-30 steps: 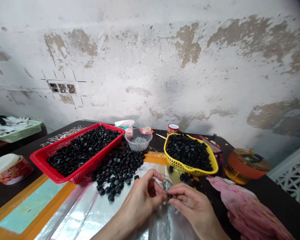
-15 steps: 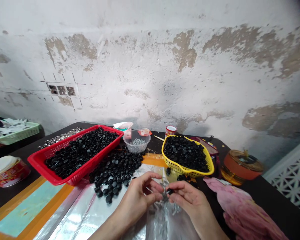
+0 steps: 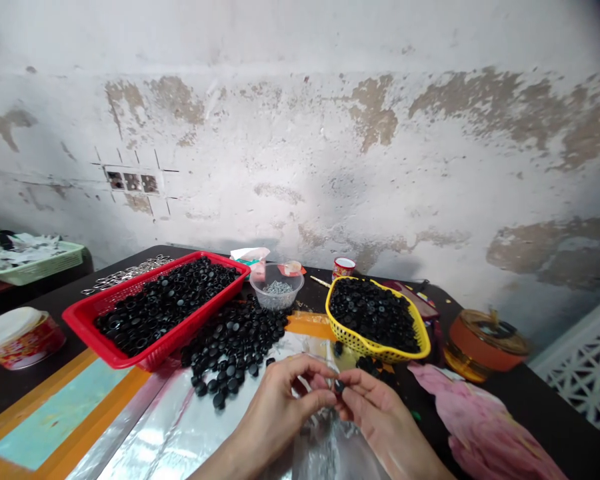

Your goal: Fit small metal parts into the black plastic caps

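Note:
My left hand (image 3: pixel 279 415) and my right hand (image 3: pixel 380 415) meet above a crumpled silver foil sheet (image 3: pixel 180 427). Pinched between the fingertips of both is a small black plastic cap (image 3: pixel 339 386). A loose heap of similar black caps (image 3: pixel 233 343) lies on the table just beyond my left hand. A few more caps (image 3: pixel 367 364) sit near my right fingers, in front of a yellow perforated basket (image 3: pixel 377 321) heaped with black caps. A red mesh tray (image 3: pixel 160 308) holds many more.
A clear plastic bowl (image 3: pixel 277 287) of small metal pieces stands between the tray and basket. Metal rings (image 3: pixel 127 272) lie behind the tray. Beside the table are a lidded tin (image 3: pixel 20 337), a green tray (image 3: pixel 30 257), an orange lidded pot (image 3: pixel 485 345) and pink cloth (image 3: pixel 480 420).
Both hands stay together on the small black cap, with a slight shift of the fingers. The whole scene has shifted a little in view as my head moves.

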A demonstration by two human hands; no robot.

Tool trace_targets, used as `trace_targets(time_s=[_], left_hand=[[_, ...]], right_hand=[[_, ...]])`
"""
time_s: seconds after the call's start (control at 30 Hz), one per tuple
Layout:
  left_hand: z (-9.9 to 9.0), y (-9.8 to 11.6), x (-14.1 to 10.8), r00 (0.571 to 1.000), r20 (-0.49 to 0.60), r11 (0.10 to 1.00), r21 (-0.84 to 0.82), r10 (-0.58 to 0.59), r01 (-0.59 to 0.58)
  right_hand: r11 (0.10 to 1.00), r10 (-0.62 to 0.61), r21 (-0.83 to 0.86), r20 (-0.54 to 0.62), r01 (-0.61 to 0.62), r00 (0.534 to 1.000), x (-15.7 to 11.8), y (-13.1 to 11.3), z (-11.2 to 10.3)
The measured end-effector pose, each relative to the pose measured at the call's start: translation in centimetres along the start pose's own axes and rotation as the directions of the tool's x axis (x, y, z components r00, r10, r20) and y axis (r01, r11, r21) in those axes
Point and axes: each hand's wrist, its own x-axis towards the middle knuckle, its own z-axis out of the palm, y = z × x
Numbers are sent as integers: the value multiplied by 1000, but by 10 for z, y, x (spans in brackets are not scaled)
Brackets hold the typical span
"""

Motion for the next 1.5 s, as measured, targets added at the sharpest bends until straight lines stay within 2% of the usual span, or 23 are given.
trace_targets(time_s=[0.23,0.43,0.63,0.83,0.97,1.27,1.5], left_hand=[[2,-1,1,1000,13,1000,9,1,-2],[-5,-3,9,989,-40,942,-311,-145,126],[-7,-3,12,977,-4,896,-399,-214,194],[-1,3,10,975,12,896,-393,-222,209],[2,2,8,982,25,902,-393,-185,180],[3,-4,5,995,-30,964,-250,-100,90],[3,-5,3,997,-26,986,-153,-66,62]], right_hand=[[999,-11,-46,24,12,1000,-2,1,3],[987,-58,-151,-68,47,996,-2,-1,0],[979,-83,-194,-64,69,994,-2,-1,-1],[979,-94,-188,-64,80,994,-3,-2,1],[979,-86,-189,-59,73,995,-3,-2,2],[970,-103,-226,-53,88,993,-1,-1,3],[951,-164,-281,-113,127,980,-4,-2,5]])
